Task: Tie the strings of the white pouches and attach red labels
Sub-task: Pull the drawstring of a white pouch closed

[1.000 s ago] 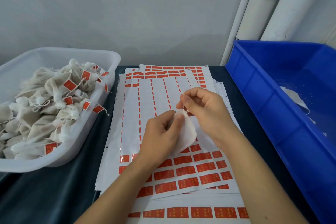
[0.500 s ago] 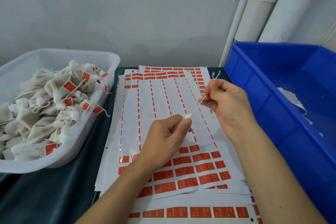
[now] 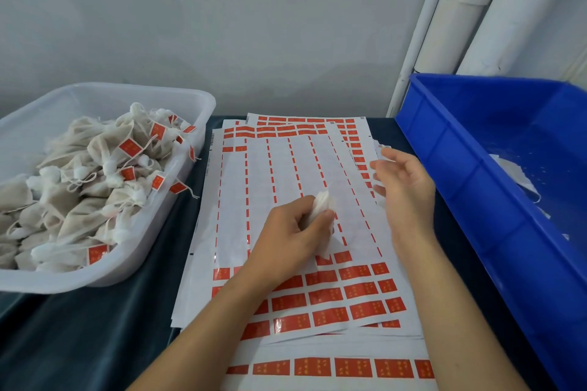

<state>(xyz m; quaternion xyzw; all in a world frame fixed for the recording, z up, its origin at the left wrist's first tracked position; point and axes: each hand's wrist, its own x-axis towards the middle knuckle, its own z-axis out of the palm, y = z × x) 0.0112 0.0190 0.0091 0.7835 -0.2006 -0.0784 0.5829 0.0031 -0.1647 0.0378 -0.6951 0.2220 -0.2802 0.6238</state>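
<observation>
My left hand point(image 3: 292, 232) grips a bunched white pouch point(image 3: 323, 204) just above the stack of label sheets point(image 3: 279, 174). Its gathered top pokes out between my thumb and fingers, and a corner hangs below the hand. My right hand point(image 3: 405, 187) hovers to the right of the pouch with fingers loosely spread; no string shows in it. Rows of red labels point(image 3: 359, 290) remain on the near part of the top sheet, while the far part is mostly peeled bare.
A white tub point(image 3: 203, 105) on the left holds several tied pouches point(image 3: 104, 187) with red labels. A blue bin point(image 3: 470, 206) on the right holds loose white pouches point(image 3: 516, 176). Dark cloth point(image 3: 95, 327) covers the table; white pipes stand behind the bin.
My right hand, which was pulling the string up and to the right, has let go and spread its fingers. My left hand has bunched the pouch tighter.
</observation>
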